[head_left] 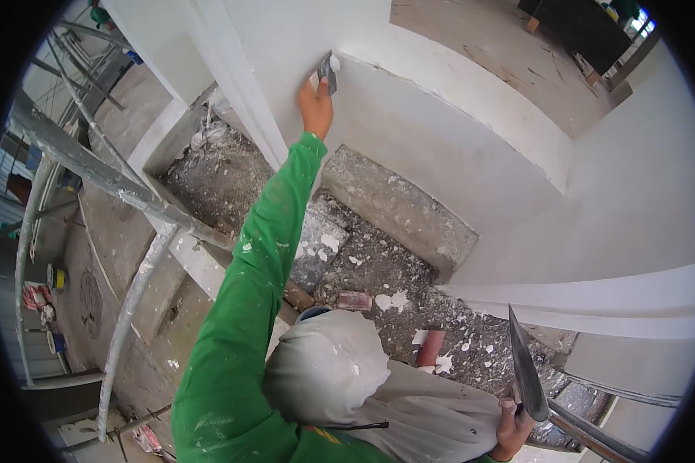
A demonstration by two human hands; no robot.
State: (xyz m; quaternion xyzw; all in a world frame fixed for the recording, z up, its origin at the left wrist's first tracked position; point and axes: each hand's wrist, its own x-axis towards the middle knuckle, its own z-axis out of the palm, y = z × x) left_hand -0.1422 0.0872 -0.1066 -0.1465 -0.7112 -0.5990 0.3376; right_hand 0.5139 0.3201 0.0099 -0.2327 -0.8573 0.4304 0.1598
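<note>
My left hand, at the end of a green sleeve spotted with white, reaches up to a pale wall. Its fingers close around a small putty knife with a dark grey blade, held at the wall just left of the ledge. A dab of white putty shows by the blade. Low on the right, my right hand grips a pointed steel trowel, seen nearly edge-on with its tip upward. My fingers hide the trowel's handle. My knee in grey trousers is bent between the two hands.
A white ledge tops the low wall. Below lies a concrete block among rubble, with white flakes and a red brick piece. Metal scaffold pipes cross the left side. A dark pipe runs beside the right hand.
</note>
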